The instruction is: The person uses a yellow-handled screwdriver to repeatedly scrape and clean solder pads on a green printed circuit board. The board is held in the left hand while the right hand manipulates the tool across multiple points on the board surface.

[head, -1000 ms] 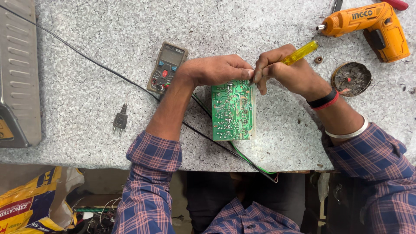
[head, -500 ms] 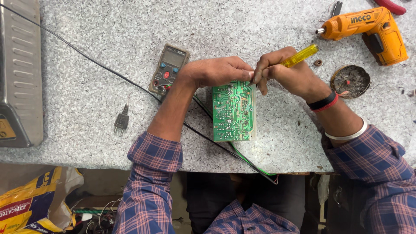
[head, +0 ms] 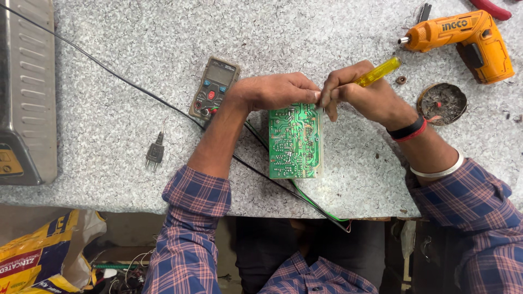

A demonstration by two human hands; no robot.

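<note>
Green circuit board (head: 295, 142) lies long axis toward person; left hand (head: 275, 90) pinches its far edge, right hand (head: 362, 98) beside grips yellow-handled screwdriver (head: 377, 73), tip hidden at that edge

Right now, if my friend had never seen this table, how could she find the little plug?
Start at the big grey metal case on the left of the speckled table. Just right of it, near the table's front edge, lies the small black plug. It lies by itself, left of the left hand's arm and the meter, with two metal pins.
</note>
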